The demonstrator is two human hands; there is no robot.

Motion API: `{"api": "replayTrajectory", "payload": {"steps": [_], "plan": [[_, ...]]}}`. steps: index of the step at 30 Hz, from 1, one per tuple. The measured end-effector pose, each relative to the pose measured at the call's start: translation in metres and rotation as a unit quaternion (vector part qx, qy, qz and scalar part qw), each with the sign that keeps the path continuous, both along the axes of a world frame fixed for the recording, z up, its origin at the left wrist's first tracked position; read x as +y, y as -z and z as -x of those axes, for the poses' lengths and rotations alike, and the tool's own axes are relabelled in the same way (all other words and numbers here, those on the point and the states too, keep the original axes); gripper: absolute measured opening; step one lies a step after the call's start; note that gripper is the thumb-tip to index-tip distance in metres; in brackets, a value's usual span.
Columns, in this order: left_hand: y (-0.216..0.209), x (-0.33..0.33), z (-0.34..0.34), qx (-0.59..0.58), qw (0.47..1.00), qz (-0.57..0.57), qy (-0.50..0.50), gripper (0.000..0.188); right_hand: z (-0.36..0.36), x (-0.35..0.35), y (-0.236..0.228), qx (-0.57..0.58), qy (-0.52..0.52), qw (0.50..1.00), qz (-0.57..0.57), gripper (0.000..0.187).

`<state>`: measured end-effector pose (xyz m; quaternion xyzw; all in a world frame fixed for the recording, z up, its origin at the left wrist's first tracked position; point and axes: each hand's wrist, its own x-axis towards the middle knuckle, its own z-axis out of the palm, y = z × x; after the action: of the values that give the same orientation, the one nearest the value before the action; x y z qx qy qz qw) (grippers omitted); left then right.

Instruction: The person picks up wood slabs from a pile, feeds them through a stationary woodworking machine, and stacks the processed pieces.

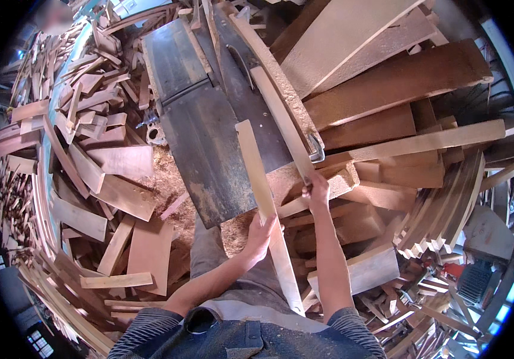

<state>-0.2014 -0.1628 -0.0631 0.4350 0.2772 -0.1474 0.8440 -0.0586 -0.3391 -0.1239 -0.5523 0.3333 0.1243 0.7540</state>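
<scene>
My left hand (261, 230) grips a long pale wooden slat (256, 173) near its middle; the slat lies slanted over the near end of a dark metal machine table (206, 137). My right hand (315, 190) holds the near end of a second pale slat (281, 113), which runs away from me along the machine's sawdust-covered fence (272, 66). Both slats point toward the far end of the table, and the two hands are close together at the machine's near right corner.
Sawdust (170, 179) is heaped at the machine's foot. Loose offcuts and boards (98, 161) pile up on the left. Large brown planks (388, 78) are stacked on the right, with curved strips (442, 209) below them.
</scene>
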Motion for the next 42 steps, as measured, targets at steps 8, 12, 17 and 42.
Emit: {"api": "replayTrajectory", "payload": {"steps": [8,12,17,42], "plan": [[0.010,-0.006,-0.012,0.012,1.000,0.019,0.003,0.046,-0.016,-0.044,0.039,0.167,0.174,0.917,-0.317,0.037],[0.042,-0.018,-0.030,0.019,1.000,0.017,0.008,0.047,0.018,-0.041,0.015,0.119,0.096,0.959,-0.238,0.053],[0.079,-0.046,-0.076,-0.002,0.998,-0.039,-0.050,0.043,0.159,-0.089,-0.025,0.131,-0.160,0.977,0.044,0.042],[0.091,-0.063,-0.187,-0.278,0.816,-0.505,-0.046,0.012,0.310,-0.221,0.009,0.084,-0.191,0.891,0.404,0.038]]}}
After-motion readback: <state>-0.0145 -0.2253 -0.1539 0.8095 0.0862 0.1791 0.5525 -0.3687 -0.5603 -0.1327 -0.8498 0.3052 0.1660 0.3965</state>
